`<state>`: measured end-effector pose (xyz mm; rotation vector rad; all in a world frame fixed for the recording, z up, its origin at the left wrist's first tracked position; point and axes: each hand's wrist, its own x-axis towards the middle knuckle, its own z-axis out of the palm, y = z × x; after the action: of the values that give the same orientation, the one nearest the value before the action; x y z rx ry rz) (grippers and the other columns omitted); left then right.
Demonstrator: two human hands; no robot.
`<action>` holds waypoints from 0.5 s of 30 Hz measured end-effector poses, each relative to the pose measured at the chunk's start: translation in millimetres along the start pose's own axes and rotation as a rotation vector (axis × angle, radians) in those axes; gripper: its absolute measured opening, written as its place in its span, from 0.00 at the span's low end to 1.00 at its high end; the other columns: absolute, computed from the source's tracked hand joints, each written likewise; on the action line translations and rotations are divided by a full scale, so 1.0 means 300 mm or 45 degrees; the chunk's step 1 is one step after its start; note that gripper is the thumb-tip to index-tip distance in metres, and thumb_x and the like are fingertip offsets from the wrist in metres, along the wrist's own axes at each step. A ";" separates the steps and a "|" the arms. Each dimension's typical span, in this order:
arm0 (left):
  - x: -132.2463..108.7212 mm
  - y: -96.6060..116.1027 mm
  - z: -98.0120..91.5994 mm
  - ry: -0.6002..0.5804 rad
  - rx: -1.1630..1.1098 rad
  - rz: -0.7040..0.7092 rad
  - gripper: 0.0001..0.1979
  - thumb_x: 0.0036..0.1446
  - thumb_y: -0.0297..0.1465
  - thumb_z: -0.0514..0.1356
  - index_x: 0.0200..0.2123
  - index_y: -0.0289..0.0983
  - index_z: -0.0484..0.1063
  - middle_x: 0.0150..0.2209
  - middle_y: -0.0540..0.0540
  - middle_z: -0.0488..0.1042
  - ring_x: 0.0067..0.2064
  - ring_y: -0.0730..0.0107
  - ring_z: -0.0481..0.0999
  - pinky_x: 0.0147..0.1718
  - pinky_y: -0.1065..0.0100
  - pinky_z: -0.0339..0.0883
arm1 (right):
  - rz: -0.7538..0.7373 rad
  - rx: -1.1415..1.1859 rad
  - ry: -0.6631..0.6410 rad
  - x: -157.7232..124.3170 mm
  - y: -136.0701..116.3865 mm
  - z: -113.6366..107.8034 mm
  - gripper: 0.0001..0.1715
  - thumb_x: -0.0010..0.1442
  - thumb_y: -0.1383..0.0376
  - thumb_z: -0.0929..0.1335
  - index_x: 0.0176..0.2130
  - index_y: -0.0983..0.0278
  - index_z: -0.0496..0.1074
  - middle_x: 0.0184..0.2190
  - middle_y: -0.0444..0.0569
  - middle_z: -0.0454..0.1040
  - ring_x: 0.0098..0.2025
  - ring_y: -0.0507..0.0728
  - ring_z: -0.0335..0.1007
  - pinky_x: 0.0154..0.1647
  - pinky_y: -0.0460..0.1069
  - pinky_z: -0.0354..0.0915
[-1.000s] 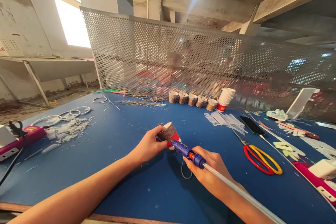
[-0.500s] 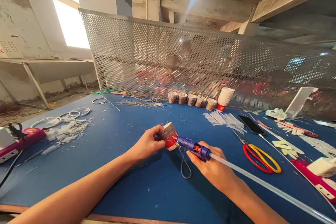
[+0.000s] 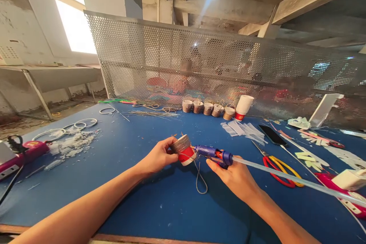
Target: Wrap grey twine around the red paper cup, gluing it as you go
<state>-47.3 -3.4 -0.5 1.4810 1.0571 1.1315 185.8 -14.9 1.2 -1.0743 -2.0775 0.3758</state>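
My left hand [image 3: 158,157] is closed around a red and white paper cup [image 3: 183,150], its upper part wrapped in grey cord, tilted on its side above the blue table [image 3: 120,183]. My right hand [image 3: 233,173] grips a blue glue gun [image 3: 213,153] with an orange band. The gun's nozzle touches the cup's side. A long clear glue stick [image 3: 286,178] runs out of the gun's back to the right. A thin cord loop [image 3: 200,179] hangs from the cup down to the table.
Red and yellow scissors [image 3: 278,169] and a black phone [image 3: 273,135] lie at the right. Wrapped cups [image 3: 207,108] and a stack of paper cups [image 3: 243,107] line the perforated metal screen [image 3: 200,61]. White scraps [image 3: 70,143] and a pink tool [image 3: 24,152] sit at the left.
The glue gun has swung flatter, its glue stick now pointing right instead of down toward me. My right hand rose a little. The cup stays in my left hand.
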 end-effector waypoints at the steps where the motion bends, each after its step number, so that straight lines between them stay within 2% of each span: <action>1: 0.000 -0.001 -0.001 -0.002 -0.013 -0.005 0.08 0.40 0.24 0.62 0.27 0.35 0.67 0.26 0.54 0.71 0.29 0.75 0.69 0.30 0.73 0.62 | 0.031 0.038 -0.018 0.003 -0.002 -0.004 0.17 0.60 0.57 0.63 0.24 0.62 0.69 0.20 0.44 0.72 0.22 0.54 0.67 0.24 0.46 0.61; 5: 0.000 -0.005 -0.005 -0.023 -0.047 -0.016 0.08 0.40 0.22 0.62 0.26 0.35 0.67 0.26 0.55 0.71 0.28 0.76 0.69 0.30 0.74 0.61 | 0.045 0.098 -0.059 0.004 -0.013 -0.007 0.16 0.60 0.57 0.63 0.26 0.62 0.71 0.22 0.45 0.73 0.26 0.55 0.68 0.25 0.46 0.62; 8: 0.001 -0.006 -0.009 -0.034 -0.071 -0.030 0.08 0.40 0.23 0.62 0.26 0.35 0.66 0.26 0.54 0.70 0.28 0.76 0.68 0.29 0.74 0.60 | 0.066 0.107 -0.075 0.003 -0.019 -0.010 0.17 0.59 0.57 0.63 0.25 0.63 0.71 0.21 0.45 0.73 0.24 0.55 0.67 0.27 0.47 0.62; 13: 0.003 -0.009 -0.016 -0.053 -0.097 -0.026 0.09 0.39 0.23 0.62 0.26 0.35 0.65 0.25 0.54 0.70 0.28 0.76 0.67 0.28 0.74 0.60 | 0.144 0.134 -0.040 0.016 -0.018 -0.030 0.16 0.58 0.57 0.63 0.30 0.64 0.75 0.21 0.43 0.72 0.25 0.55 0.67 0.27 0.47 0.62; 15: 0.003 -0.010 -0.017 -0.044 -0.091 -0.014 0.09 0.39 0.23 0.63 0.25 0.35 0.66 0.25 0.54 0.70 0.29 0.75 0.68 0.29 0.74 0.60 | 0.131 0.107 -0.041 0.015 -0.018 -0.030 0.17 0.58 0.57 0.63 0.27 0.64 0.73 0.19 0.43 0.70 0.23 0.54 0.65 0.26 0.46 0.61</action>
<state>-52.3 -1.2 -2.6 1.4320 0.9898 1.1208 187.6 -15.3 12.3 -1.1345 -2.0211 0.5300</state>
